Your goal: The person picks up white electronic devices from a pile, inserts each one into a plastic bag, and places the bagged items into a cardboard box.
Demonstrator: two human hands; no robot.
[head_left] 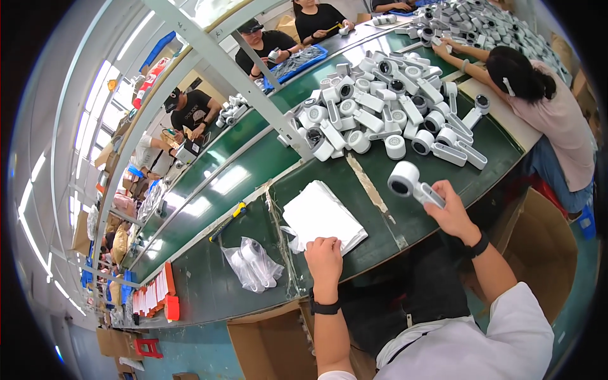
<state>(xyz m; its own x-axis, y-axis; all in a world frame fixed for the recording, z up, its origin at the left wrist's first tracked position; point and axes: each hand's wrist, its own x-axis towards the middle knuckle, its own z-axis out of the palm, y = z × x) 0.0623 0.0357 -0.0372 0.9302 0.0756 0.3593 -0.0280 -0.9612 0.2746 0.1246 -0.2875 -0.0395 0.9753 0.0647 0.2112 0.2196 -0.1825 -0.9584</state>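
My right hand (451, 212) is closed round the handle of a white handheld fan (404, 178), its round head with a dark face tilted up to the left over the green table. At the near edge of a stack of thin white bags (323, 215), my left hand (324, 258) has its fingers curled and pressed on the bags' corner. Left of that hand lies a clear plastic bag (252, 265) with white fans inside. Beyond the stack spreads a large heap of similar white fans (373, 101), some showing grilles and others dark round faces.
A yellow-and-black tool (228, 221) lies left of the stack. Orange-red boxes (155, 294) stand at the table's left end. Open cartons (272, 342) sit below the edge. A metal post (234, 69) rises beyond. A co-worker (551, 114) reaches in at right; others sit across.
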